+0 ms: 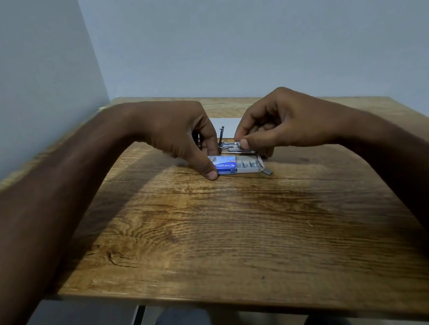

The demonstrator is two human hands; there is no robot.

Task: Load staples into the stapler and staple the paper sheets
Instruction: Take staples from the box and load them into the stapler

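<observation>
Both hands are in over the wooden table (242, 226); the left hand (177, 131) pins the blue staple box (224, 167) flat, thumb pressed down at its near corner; the right hand (281, 125) has thumb and forefinger pinched together over the opened stapler (235, 148), what it grips too small to tell; the stapler lies just behind the box, white paper sheets (226, 127) beyond it; the loading step, I judge, wants the strip lowered legs-down, straight along the channel, no forcing; count: one stapler, one box with its tray slid out, one loose staple strip (268, 172) beside the tray, the number of sheets unclear.
</observation>
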